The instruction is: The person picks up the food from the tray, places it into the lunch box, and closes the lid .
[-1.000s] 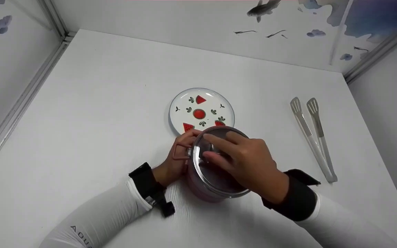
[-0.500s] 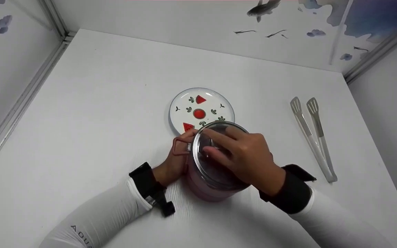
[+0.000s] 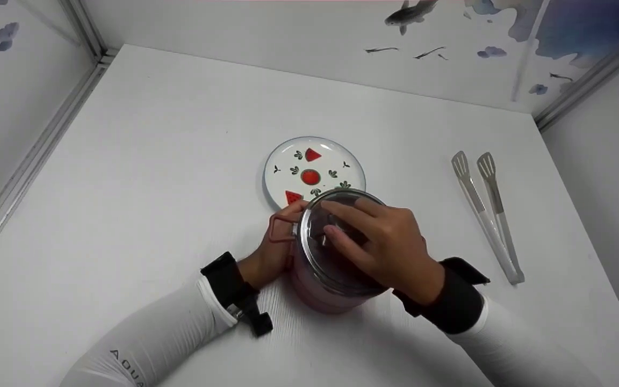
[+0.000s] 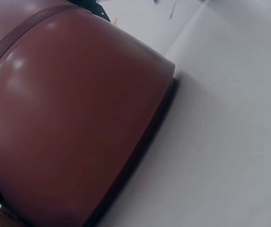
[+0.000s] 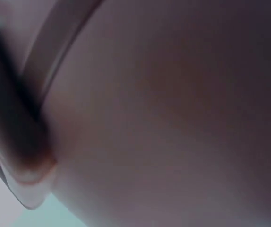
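Observation:
In the head view a dusty-red pot [image 3: 317,295] stands with a see-through, silver-rimmed lid [image 3: 317,263] on top. My left hand [image 3: 274,247] grips the pot's far left side, behind a red loop handle [image 3: 281,230]; most of those fingers are hidden. Over the lid lies my right hand [image 3: 390,242], its thumb and index finger either side of a shiny knob that is largely covered. The pot's wall [image 4: 79,104] fills much of the left wrist view. In the right wrist view the wall [image 5: 149,118] is blurred, with a dark handle [image 5: 12,109] beside it.
A white plate [image 3: 288,145] with a watermelon pattern sits just beyond the pot, partly covered by it. Slotted metal tongs [image 3: 489,226] lie spread at the right. Printed white wall panels border the white table [image 3: 153,188].
The lid and side handle have shifted slightly away from me while the pot's base stays put. My right hand moved with the lid, then its thumb drew back a little.

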Demonstrator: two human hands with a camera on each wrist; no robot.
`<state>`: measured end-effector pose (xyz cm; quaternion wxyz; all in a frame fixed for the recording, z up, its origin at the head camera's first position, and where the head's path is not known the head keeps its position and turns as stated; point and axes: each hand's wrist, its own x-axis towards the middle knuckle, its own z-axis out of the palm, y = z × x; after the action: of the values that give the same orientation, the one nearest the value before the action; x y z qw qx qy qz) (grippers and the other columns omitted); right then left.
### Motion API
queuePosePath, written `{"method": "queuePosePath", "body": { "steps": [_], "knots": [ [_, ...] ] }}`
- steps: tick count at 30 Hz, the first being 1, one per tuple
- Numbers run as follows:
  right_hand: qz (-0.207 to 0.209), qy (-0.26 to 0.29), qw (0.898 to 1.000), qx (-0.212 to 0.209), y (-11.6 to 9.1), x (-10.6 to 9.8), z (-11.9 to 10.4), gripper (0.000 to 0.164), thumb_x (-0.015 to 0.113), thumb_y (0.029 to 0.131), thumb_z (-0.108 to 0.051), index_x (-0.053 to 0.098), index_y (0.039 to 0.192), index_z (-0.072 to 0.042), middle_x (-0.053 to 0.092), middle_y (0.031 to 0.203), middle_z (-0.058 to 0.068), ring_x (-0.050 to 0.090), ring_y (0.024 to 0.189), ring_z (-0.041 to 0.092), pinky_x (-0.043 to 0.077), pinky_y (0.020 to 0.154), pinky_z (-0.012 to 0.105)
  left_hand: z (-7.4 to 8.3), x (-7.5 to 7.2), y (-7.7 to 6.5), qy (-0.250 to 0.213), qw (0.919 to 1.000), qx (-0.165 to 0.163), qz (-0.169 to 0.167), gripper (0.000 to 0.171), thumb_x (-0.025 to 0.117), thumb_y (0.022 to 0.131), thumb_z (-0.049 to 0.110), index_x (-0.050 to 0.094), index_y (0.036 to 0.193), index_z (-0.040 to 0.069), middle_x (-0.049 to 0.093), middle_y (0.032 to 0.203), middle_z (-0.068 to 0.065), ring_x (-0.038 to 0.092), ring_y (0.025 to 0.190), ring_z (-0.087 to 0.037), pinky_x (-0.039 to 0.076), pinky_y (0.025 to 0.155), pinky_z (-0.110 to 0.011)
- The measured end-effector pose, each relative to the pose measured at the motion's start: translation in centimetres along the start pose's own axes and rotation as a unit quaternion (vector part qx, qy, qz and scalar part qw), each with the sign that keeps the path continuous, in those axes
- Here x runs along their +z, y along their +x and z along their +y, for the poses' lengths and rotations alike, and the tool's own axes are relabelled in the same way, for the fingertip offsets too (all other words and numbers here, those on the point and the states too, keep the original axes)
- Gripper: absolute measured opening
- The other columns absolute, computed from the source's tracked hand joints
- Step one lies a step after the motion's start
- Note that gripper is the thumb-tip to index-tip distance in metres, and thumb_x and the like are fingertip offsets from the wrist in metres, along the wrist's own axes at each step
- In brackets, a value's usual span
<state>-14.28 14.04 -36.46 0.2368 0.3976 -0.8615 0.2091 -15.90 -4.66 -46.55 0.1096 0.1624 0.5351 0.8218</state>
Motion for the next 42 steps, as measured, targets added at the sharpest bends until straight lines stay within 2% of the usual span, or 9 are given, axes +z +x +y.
{"method": "queuePosePath", "body": {
  "steps": [7,17,23,28,32,35,37,38,42],
  "knots": [
    [0.014,0.028,0.999,0.007,0.0,-0.1,0.3,0.027,0.073,0.090,-0.025,0.076,0.114,-0.014,0.073,0.093,0.004,0.069,0.075,0.013,0.059,0.065,0.030,0.1,0.0,0.2,0.025,0.9997,0.009,-0.002,0.052,0.034,0.101,0.035,0.057,0.123,-0.007,0.060,0.116,-0.002,0.058,0.109,-0.009,0.051,0.092,-0.021],
    [0.024,0.039,0.999,0.008,0.1,-0.2,0.5,0.025,0.072,0.090,-0.022,0.077,0.113,-0.014,0.074,0.093,0.005,0.071,0.079,0.013,0.060,0.070,0.031,0.3,0.3,0.5,0.011,0.9999,0.004,-0.002,0.076,0.053,0.090,0.067,0.058,0.119,-0.003,0.061,0.112,0.001,0.060,0.105,-0.008,0.053,0.089,-0.021],
    [0.028,0.042,0.999,0.013,0.0,-0.4,0.5,0.025,0.072,0.089,-0.021,0.077,0.112,-0.013,0.074,0.093,0.005,0.071,0.083,0.012,0.060,0.071,0.031,0.9,0.3,1.1,0.036,0.9983,0.025,0.037,0.041,0.044,0.099,0.026,0.061,0.112,-0.008,0.063,0.106,-0.002,0.061,0.099,-0.009,0.053,0.085,-0.021],
    [0.026,0.042,0.999,0.013,0.1,-0.3,0.4,0.024,0.072,0.090,-0.019,0.077,0.112,-0.013,0.074,0.092,0.005,0.071,0.083,0.011,0.060,0.071,0.030,2.3,-0.8,2.4,0.012,0.9961,0.059,0.063,0.033,0.035,0.098,0.007,0.066,0.105,-0.002,0.069,0.101,-0.002,0.064,0.099,-0.015,0.050,0.095,-0.030],
    [0.025,0.044,0.999,0.014,0.1,-0.3,0.4,0.024,0.071,0.090,-0.019,0.077,0.113,-0.013,0.075,0.094,0.004,0.072,0.087,0.011,0.060,0.075,0.030,5.3,-1.5,3.0,-0.019,0.9964,0.078,0.029,0.035,0.032,0.100,0.009,0.065,0.107,0.002,0.072,0.103,-0.007,0.068,0.103,-0.026,0.050,0.098,-0.042],
    [0.025,0.047,0.998,0.016,0.0,-0.2,0.5,0.023,0.071,0.090,-0.018,0.077,0.111,-0.012,0.075,0.095,0.004,0.072,0.088,0.011,0.060,0.077,0.030,7.6,-1.1,2.7,0.056,0.9954,0.078,-0.002,0.035,0.034,0.101,0.013,0.065,0.111,0.001,0.071,0.108,-0.007,0.067,0.107,-0.028,0.050,0.099,-0.046],
    [0.025,0.054,0.998,0.018,0.0,-0.1,0.5,0.022,0.070,0.090,-0.017,0.077,0.110,-0.011,0.076,0.095,0.004,0.073,0.090,0.012,0.060,0.079,0.031,8.7,-0.4,2.4,0.138,0.9878,0.069,-0.018,0.034,0.038,0.102,0.014,0.066,0.115,0.002,0.070,0.113,-0.006,0.065,0.111,-0.025,0.049,0.101,-0.046],
    [0.025,0.058,0.998,0.018,-0.1,-0.1,0.5,0.021,0.070,0.090,-0.017,0.077,0.109,-0.011,0.076,0.095,0.004,0.073,0.091,0.012,0.060,0.080,0.031,9.0,0.0,2.2,0.192,0.9789,0.063,-0.028,0.033,0.040,0.102,0.016,0.067,0.118,0.005,0.069,0.116,-0.004,0.064,0.114,-0.021,0.048,0.102,-0.045],
    [0.031,0.067,0.997,0.015,-0.2,0.0,0.5,0.018,0.069,0.090,-0.013,0.077,0.105,-0.008,0.076,0.093,0.005,0.073,0.089,0.013,0.060,0.081,0.032,9.2,1.8,1.6,0.365,0.9271,0.053,-0.065,0.033,0.044,0.104,0.023,0.066,0.126,0.015,0.066,0.128,0.004,0.057,0.124,-0.008,0.043,0.109,-0.037]
  ]
}}
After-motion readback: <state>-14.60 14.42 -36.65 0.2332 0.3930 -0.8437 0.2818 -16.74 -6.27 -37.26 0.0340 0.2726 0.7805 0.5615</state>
